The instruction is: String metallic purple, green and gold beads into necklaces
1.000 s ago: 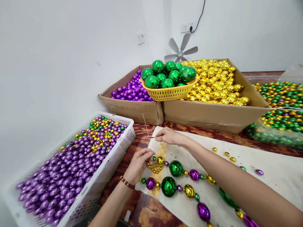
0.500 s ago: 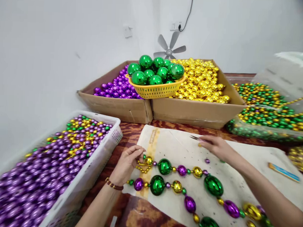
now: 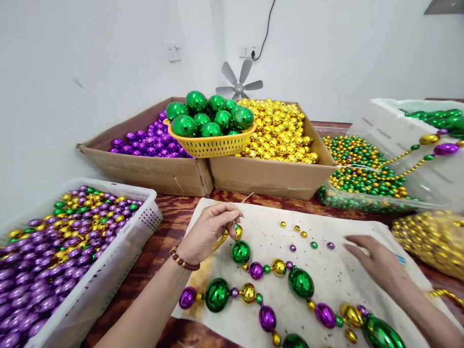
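Note:
My left hand point(image 3: 215, 226), with a beaded bracelet at the wrist, pinches white string ends and the end of a bead strand above the cloth point(image 3: 320, 258). From it the strand of green, purple and gold beads point(image 3: 301, 283) curves down to the right. A second length of beads point(image 3: 217, 295) lies nearer the front edge. My right hand point(image 3: 371, 255) hovers over the right part of the cloth, fingers apart and holding nothing. Several small loose beads point(image 3: 314, 245) lie between the hands. A blue object point(image 3: 400, 259) is partly hidden behind my right hand.
A white basket of mixed beads point(image 3: 150, 217) stands left. Behind are cardboard boxes point(image 3: 270, 178) of purple and gold beads, with a yellow basket point(image 3: 210, 147) of green balls on top. Bagged beads point(image 3: 433, 242) and a white box point(image 3: 418, 160) stand right.
The view has shifted right. My left hand has lifted the strand end, and white string now shows at its fingertips. My right hand no longer holds the small scissors and has opened.

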A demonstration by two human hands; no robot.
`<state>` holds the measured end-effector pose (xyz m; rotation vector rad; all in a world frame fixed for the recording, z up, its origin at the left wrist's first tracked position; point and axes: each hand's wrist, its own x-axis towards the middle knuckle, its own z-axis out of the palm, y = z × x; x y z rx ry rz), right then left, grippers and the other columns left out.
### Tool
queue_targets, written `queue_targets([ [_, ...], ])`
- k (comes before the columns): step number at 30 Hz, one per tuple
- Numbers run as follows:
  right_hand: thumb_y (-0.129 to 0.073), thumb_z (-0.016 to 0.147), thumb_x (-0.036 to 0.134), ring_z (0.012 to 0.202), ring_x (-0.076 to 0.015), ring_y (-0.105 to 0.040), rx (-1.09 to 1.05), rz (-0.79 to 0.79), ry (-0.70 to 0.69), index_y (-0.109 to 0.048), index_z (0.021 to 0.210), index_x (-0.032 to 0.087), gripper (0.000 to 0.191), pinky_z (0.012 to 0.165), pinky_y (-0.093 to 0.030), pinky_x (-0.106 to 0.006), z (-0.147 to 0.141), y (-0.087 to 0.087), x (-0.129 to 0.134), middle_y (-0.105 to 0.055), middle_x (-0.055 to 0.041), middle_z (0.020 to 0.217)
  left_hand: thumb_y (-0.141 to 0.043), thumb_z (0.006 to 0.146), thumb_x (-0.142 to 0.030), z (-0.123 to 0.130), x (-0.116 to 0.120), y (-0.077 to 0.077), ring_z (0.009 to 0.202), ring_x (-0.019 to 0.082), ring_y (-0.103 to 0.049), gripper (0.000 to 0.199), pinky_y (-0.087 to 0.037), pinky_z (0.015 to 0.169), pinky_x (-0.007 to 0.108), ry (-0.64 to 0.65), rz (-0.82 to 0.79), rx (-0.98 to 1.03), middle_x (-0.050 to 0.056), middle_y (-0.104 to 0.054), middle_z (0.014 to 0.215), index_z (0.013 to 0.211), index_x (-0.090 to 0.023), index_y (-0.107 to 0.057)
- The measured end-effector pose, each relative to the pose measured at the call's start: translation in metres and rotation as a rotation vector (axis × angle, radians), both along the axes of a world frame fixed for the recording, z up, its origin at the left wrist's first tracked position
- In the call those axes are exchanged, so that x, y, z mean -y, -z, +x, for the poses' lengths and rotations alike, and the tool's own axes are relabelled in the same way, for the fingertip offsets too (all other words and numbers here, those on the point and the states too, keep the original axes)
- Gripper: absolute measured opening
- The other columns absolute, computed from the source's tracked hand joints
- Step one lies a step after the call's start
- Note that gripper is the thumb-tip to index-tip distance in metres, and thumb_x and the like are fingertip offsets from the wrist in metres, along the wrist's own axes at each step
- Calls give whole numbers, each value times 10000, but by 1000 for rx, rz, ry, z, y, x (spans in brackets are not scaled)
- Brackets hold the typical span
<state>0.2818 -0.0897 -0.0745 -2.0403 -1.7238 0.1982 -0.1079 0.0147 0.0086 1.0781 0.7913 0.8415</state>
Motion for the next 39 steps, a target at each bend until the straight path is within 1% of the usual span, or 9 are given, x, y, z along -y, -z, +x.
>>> queue_targets([
  [1, -462, 856, 537, 876, -261, -674, -84, -6, -88, -713, 900, 228, 401, 804, -531, -388, -32, -12, -15, -727, -100, 963, -651, 823, -281, 3, 1, -1, 554, 68, -536, 137, -417, 564, 203, 3, 4, -9, 9, -603, 775, 843, -145, -660],
  [3, -475, 906, 452, 949, -246, -641, -486, -55, -320, -714, 934, 223, 333, 870, -489, -365, -98, -33, -44, -712, -93, 1016, -649, 824, -289, 8, 4, 0, 566, 67, -529, 146, -405, 559, 200, 10, 22, -60, 12, -606, 791, 836, -144, -661],
  [6, -583, 862, 391, 770, -198, -626, -995, -92, -500, -722, 890, 206, 233, 683, -494, -296, -181, -52, -75, -711, -49, 882, -625, 843, -306, 8, 10, 7, 559, 65, -512, 171, -383, 552, 199, -2, 94, -170, 9, -602, 747, 830, -140, -664],
  [10, -613, 832, 340, 702, -156, -597, -1129, -5, -509, -702, 857, 186, 179, 655, -478, -263, -232, -49, -89, -678, -18, 800, -625, 840, -312, 0, 14, 19, 540, 59, -491, 178, -368, 544, 196, -51, 149, -243, -3, -592, 714, 828, -140, -671],
  [15, -623, 816, 267, 806, -168, -593, -1113, 129, -423, -689, 786, 200, 98, 756, -456, -272, -240, -37, -92, -656, -10, 808, -629, 831, -347, -8, 12, 29, 540, 70, -499, 206, -388, 546, 214, -96, 144, -274, 1, -599, 748, 861, -147, -666],
  [23, -560, 838, 254, 676, -149, -612, -1053, 133, -403, -636, 778, 205, 108, 671, -473, -260, -246, -34, -111, -648, 17, 722, -664, 799, -309, -19, 13, 44, 606, 94, -536, 170, -429, 606, 216, -236, 220, -287, 1, -605, 676, 795, -140, -675],
  [30, -544, 825, 256, 633, -134, -602, -1052, 103, -432, -607, 768, 185, 111, 607, -470, -238, -246, -40, -114, -634, 5, 706, -728, 709, -318, -45, 2, 50, 433, 22, -401, 212, -308, 439, 173, -581, -12, 10, -47, -527, 626, 809, -140, -669],
  [33, -552, 813, 242, 627, -136, -622, -1024, 39, -525, -634, 791, 186, 102, 585, -471, -232, -248, -46, -116, -656, 0, 716, -725, 710, -317, -44, 0, 53, 407, 21, -382, 229, -252, 401, 170, -492, -60, -63, -35, -534, 611, 806, -115, -679],
  [39, -567, 797, 213, 626, -137, -610, -865, -15, -623, -671, 758, 200, 113, 578, -439, -222, -257, -52, -129, -651, 20, 651, -688, 755, -375, -31, 5, 56, 418, 36, -423, 276, -264, 411, 183, -230, 57, -243, -3, -580, 629, 822, -108, -700],
])
